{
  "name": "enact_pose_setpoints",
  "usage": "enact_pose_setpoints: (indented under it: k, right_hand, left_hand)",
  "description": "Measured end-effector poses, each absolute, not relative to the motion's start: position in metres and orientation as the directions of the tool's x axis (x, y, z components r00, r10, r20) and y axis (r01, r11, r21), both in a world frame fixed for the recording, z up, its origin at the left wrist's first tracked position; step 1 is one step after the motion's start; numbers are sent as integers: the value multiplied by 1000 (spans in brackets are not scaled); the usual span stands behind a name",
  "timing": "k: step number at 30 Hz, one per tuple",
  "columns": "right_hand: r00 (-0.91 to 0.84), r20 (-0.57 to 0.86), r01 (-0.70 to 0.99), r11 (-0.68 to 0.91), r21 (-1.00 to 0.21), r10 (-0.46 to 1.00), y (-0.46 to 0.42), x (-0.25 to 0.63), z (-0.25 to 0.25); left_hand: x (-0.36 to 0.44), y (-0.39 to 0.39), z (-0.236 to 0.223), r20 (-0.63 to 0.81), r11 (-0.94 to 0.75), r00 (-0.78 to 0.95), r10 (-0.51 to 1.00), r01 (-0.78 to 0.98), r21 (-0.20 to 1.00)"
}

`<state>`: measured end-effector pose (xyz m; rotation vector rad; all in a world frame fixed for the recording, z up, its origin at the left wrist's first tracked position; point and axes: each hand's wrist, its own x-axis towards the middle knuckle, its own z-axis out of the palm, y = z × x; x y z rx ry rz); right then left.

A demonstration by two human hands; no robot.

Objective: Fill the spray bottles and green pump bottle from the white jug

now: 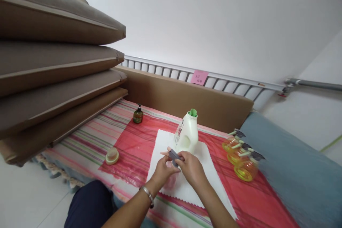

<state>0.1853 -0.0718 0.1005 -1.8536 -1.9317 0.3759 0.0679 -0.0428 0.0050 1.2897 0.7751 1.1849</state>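
My right hand point(191, 168) is closed on a grey pump head point(174, 155) with a peach-pink spout, which it holds tilted. My left hand point(161, 171) wraps the neck of a clear pinkish bottle point(171, 181), just under the pump head. Whether the pump head is seated on the bottle is hidden by my fingers. Both are over a white cloth point(211, 178) with a scalloped edge. Just beyond my hands stands a large pale jug point(190, 131), upright, with green showing in its mouth.
Several yellow pump bottles point(244, 171) stand at right. At left are a pale round cap point(112, 156) and a dark green pump bottle point(138, 115). A red sheet point(133, 149) lies under the cloth. Stacked brown cushions point(58, 57) rise at left; a brown board point(173, 92) stands behind.
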Motion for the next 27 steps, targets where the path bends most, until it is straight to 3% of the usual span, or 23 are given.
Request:
enact_pose_setpoints:
  k: [7,13,19,27]
  right_hand:
    - [-31,116,878,82,-471,993,-70,187,100]
    - [-26,99,881,69,-468,995,-71,184,100]
    - [-65,59,883,85,-462,996,-64,192,93]
    - [-42,22,888,47,-457,999,-66,190,95]
  left_hand:
    - [58,-39,15,230,-138,402,886,-245,960]
    - [73,-44,5,185,-128,233,955,-238,963]
    - [66,-40,8,170,-99,334,927,-218,971]
    - [75,-47,7,188,-182,206,960,-47,982]
